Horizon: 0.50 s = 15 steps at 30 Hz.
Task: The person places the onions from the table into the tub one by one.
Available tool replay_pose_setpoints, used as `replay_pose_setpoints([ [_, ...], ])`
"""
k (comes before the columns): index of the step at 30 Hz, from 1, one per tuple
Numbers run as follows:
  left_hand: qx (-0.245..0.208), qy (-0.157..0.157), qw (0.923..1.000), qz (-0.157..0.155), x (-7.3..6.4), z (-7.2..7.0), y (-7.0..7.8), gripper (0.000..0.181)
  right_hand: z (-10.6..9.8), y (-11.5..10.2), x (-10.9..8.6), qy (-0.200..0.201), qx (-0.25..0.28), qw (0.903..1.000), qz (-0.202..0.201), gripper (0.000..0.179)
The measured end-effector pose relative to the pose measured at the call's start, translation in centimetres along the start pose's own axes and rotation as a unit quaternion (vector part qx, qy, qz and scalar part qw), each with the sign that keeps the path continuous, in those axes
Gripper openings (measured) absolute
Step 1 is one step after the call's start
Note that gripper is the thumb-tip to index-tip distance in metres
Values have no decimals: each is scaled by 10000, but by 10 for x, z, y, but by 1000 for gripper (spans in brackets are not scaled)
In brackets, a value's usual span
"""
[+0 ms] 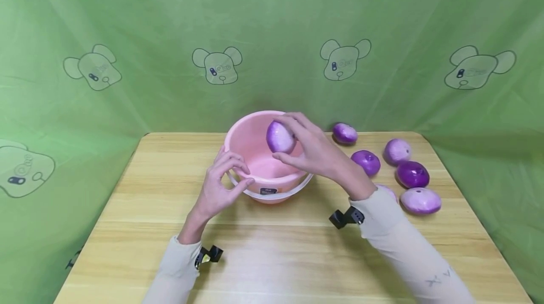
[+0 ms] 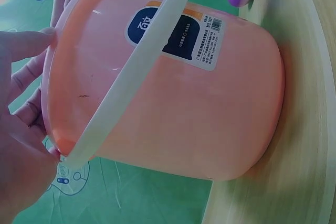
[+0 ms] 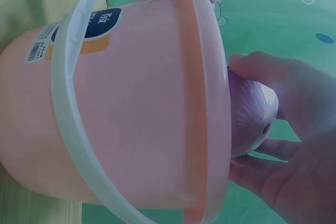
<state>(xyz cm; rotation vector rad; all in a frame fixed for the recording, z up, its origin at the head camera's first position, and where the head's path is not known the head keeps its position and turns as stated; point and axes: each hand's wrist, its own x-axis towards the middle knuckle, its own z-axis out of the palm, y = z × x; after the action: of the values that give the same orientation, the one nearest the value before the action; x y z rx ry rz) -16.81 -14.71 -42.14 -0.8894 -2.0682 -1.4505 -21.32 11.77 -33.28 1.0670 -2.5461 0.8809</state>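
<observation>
A pink bucket (image 1: 272, 183) with a white handle (image 2: 126, 77) stands upright on the table. My left hand (image 1: 221, 183) grips its rim at the near left, thumb at the front edge. Between the thumb and fingers of my right hand (image 1: 314, 148) is a purple-and-white onion (image 1: 279, 138), held at the bucket's mouth. In the right wrist view the rim hides part of this onion (image 3: 254, 114). The visible part of the bucket's floor (image 1: 269, 168) is bare pink.
Several more onions lie on the wooden table (image 1: 272, 257) right of the bucket, among them a dark purple one (image 1: 412, 174) and a pale one (image 1: 420, 201). One onion (image 1: 344, 133) is near the back edge. A green curtain (image 1: 272, 6) hangs behind.
</observation>
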Motion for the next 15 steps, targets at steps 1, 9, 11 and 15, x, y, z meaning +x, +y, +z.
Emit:
replay_pose_setpoints([
  [1, 1, -5, 10000, -6, 0, 0, 0, 21, 0, 0, 1, -23, -7, 10000, -2, 83],
  [9, 1, -1, 10000, 24, 1, 0, 1, 21, 3, 2, 8, -432, -78, 9990, 52, 83],
  [11, 2, -9, 10000, 22, 1, 0, 1, 21, 4, 3, 8, -554, -117, 9984, 89, 83],
  [15, 22, -36, 10000, -22, 0, 0, 0, 19, 6, 4, 9, -698, -160, 9974, 86, 84],
])
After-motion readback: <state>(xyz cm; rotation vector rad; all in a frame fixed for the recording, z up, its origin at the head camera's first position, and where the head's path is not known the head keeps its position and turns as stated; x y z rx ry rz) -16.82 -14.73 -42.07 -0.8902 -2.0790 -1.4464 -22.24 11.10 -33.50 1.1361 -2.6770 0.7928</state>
